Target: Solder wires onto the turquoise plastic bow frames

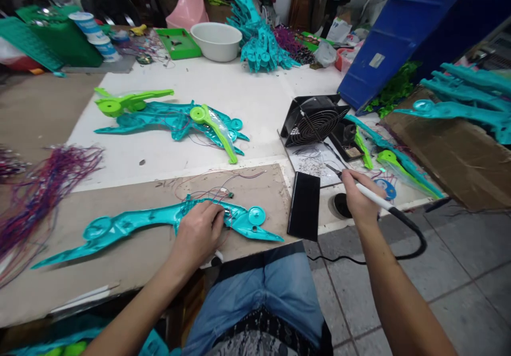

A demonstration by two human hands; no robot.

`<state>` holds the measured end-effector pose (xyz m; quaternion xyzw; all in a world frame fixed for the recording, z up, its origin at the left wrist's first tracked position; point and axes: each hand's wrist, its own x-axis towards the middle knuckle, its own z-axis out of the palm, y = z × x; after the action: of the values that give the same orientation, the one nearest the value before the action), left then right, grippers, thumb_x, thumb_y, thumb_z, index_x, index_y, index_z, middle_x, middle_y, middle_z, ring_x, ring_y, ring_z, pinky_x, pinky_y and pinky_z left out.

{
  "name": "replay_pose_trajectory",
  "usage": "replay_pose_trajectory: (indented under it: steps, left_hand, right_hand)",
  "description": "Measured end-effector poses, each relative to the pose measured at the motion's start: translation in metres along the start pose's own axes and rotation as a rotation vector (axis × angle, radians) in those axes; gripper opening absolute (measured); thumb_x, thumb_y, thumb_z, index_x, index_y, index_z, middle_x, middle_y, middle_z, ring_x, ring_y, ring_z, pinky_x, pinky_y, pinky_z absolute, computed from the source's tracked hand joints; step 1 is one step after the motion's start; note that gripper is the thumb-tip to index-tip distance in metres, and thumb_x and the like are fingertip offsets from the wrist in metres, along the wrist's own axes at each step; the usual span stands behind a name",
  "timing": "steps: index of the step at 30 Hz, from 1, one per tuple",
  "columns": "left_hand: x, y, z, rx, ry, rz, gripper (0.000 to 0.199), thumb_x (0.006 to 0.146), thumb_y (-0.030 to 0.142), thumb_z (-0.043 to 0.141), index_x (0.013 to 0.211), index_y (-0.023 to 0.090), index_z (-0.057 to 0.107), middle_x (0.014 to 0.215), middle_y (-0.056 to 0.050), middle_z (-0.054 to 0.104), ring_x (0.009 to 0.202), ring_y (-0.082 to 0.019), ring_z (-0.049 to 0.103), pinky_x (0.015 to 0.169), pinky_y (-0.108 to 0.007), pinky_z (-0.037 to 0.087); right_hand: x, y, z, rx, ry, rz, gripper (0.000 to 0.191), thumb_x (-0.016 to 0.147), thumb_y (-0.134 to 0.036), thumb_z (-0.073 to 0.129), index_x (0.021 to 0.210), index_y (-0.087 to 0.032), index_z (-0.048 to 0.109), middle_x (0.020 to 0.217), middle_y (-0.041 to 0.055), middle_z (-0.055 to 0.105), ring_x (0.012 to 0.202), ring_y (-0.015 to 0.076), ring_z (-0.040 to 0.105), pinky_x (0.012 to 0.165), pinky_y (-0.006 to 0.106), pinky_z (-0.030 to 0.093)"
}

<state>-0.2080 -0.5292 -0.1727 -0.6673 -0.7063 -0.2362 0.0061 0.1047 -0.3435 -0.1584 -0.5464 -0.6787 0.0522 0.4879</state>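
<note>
My right hand (361, 193) grips a soldering iron (374, 194) with a white handle, its tip pointing left over a white board (315, 164) strewn with solder bits. Below that hand stands a small round dark container (340, 205). On the cardboard, my left hand (200, 228) rests with bent fingers on a long teal plastic part (147, 216). The fingertips are pressed together at the part's middle; what they pinch, if anything, is hidden. Thin red and blue wires and a tiny circuit board (229, 195) lie just beyond them.
A black phone (304, 206) lies between my hands. Behind it stands a black fan (315, 122), with a soldering iron stand beside it. More teal and lime parts (171, 119) lie farther back. Wire bundles (43, 191) are at left; a blue bin (395, 36) leans at right.
</note>
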Motion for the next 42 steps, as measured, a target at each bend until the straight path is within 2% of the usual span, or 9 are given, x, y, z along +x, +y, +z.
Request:
replay_pose_trajectory:
  steps: [2, 4, 9, 11, 13, 18, 37, 42]
  left_hand:
    - [0.000, 0.002, -0.001, 0.003, -0.014, -0.017, 0.020, 0.091, 0.020, 0.045, 0.077, 0.019, 0.060, 0.073, -0.004, 0.061, 0.073, -0.019, 0.058, 0.067, -0.029, 0.044]
    - [0.000, 0.005, -0.001, 0.005, -0.038, -0.041, 0.020, 0.091, 0.020, 0.046, 0.077, 0.018, 0.061, 0.074, -0.004, 0.061, 0.074, -0.018, 0.058, 0.068, -0.029, 0.044]
    - [0.001, 0.008, -0.003, 0.034, -0.079, -0.091, 0.017, 0.090, 0.018, 0.048, 0.080, 0.017, 0.063, 0.078, -0.006, 0.063, 0.075, -0.019, 0.058, 0.069, -0.029, 0.044]
    - [0.001, 0.009, -0.004, 0.038, -0.090, -0.102, 0.017, 0.090, 0.018, 0.049, 0.081, 0.016, 0.063, 0.079, -0.006, 0.064, 0.076, -0.019, 0.058, 0.069, -0.029, 0.044]
    - [0.001, 0.010, -0.004, 0.040, -0.097, -0.106, 0.017, 0.090, 0.017, 0.050, 0.079, 0.016, 0.063, 0.078, -0.005, 0.063, 0.075, -0.019, 0.058, 0.069, -0.029, 0.044]
    - [0.001, 0.010, -0.003, 0.042, -0.089, -0.102, 0.017, 0.089, 0.016, 0.050, 0.077, 0.016, 0.062, 0.077, -0.005, 0.062, 0.075, -0.019, 0.057, 0.069, -0.029, 0.044]
    - [0.002, 0.012, -0.005, 0.051, -0.139, -0.123, 0.018, 0.090, 0.016, 0.049, 0.078, 0.014, 0.062, 0.080, -0.007, 0.063, 0.078, -0.020, 0.057, 0.072, -0.030, 0.045]
    - [0.003, 0.012, -0.005, 0.045, -0.145, -0.120, 0.018, 0.090, 0.016, 0.048, 0.078, 0.015, 0.062, 0.079, -0.007, 0.062, 0.079, -0.020, 0.057, 0.072, -0.030, 0.045]
  right_hand:
    - [-0.009, -0.019, -0.006, 0.004, 0.023, 0.015, 0.022, 0.081, -0.035, 0.062, 0.086, -0.016, 0.073, 0.083, 0.0064, 0.073, 0.080, 0.0218, 0.068, 0.079, 0.034, 0.053]
    - [-0.026, -0.045, -0.011, 0.039, -0.030, 0.019, 0.021, 0.082, -0.032, 0.061, 0.092, -0.018, 0.072, 0.085, 0.0056, 0.072, 0.081, 0.0211, 0.068, 0.080, 0.034, 0.053]
    - [-0.080, -0.107, -0.007, 0.379, -0.437, -0.161, 0.014, 0.083, -0.020, 0.061, 0.094, -0.021, 0.070, 0.087, 0.0033, 0.070, 0.079, 0.0169, 0.066, 0.073, 0.029, 0.053]
    - [-0.096, -0.124, 0.002, 0.506, -0.539, -0.201, 0.015, 0.083, -0.013, 0.061, 0.094, -0.020, 0.068, 0.086, 0.0038, 0.068, 0.079, 0.0162, 0.064, 0.071, 0.029, 0.053]
    - [-0.106, -0.133, 0.012, 0.590, -0.576, -0.219, 0.016, 0.082, -0.009, 0.060, 0.094, -0.018, 0.067, 0.083, 0.0041, 0.067, 0.078, 0.0157, 0.063, 0.071, 0.030, 0.052]
    - [-0.114, -0.137, 0.025, 0.636, -0.586, -0.236, 0.021, 0.080, -0.005, 0.061, 0.096, -0.019, 0.066, 0.086, 0.0045, 0.066, 0.080, 0.0158, 0.062, 0.075, 0.032, 0.052]
    - [-0.113, -0.140, 0.026, 0.629, -0.593, -0.289, 0.023, 0.079, -0.005, 0.062, 0.097, -0.018, 0.066, 0.084, 0.0044, 0.066, 0.079, 0.0159, 0.062, 0.074, 0.031, 0.052]
    - [-0.105, -0.140, 0.019, 0.599, -0.504, -0.252, 0.023, 0.080, -0.006, 0.062, 0.099, -0.019, 0.067, 0.088, 0.0039, 0.067, 0.081, 0.0152, 0.063, 0.075, 0.029, 0.052]
